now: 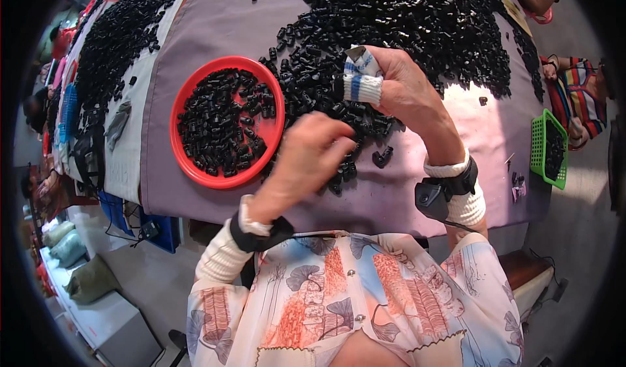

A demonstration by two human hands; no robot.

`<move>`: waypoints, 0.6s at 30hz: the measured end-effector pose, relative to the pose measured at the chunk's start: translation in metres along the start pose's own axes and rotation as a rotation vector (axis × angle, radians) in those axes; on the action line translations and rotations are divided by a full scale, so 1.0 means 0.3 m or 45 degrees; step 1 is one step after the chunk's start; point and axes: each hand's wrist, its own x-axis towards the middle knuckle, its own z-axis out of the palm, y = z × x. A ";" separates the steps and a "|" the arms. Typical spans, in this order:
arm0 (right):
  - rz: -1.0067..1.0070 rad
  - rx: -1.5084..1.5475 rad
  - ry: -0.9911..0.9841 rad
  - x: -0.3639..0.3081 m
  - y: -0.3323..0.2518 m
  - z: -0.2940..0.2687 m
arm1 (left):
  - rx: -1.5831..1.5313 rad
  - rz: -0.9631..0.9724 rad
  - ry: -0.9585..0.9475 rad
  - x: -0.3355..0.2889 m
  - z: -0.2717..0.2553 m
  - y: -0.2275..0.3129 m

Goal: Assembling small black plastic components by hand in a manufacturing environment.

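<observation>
My left hand (312, 155) is over the near edge of a heap of small black plastic parts (391, 21), just right of a round red tray (277, 86). Motion blurs its fingers, so whether they pinch a part does not show. Farther right, my right hand (398, 80) is raised above the heap with its fingers bent together. White knit cloth with blue stripes (362, 88) covers the thumb and finger ends. Something dark shows at the tips, too small to make out. Many of the same black parts (218, 122) lie inside the tray.
A mauve cloth (202, 21) covers the table. At the right edge stands a green basket (538, 148) with black parts, near a person in striped clothing (583, 96). Another black heap (117, 47) lies on the left, with a grey glove (117, 124) nearby.
</observation>
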 end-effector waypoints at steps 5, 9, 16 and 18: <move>0.040 -0.149 -0.014 -0.020 0.016 -0.018 | 0.361 0.109 -0.249 0.013 0.271 0.006; 0.056 -0.173 0.027 -0.040 0.017 -0.028 | 0.653 0.221 -0.222 0.038 0.364 -0.028; 0.030 -0.051 0.053 -0.042 0.042 -0.036 | 0.041 0.040 -0.165 0.074 0.233 -0.032; 0.014 -0.012 0.062 -0.041 0.050 -0.043 | -0.493 -0.322 -0.116 0.101 0.098 0.001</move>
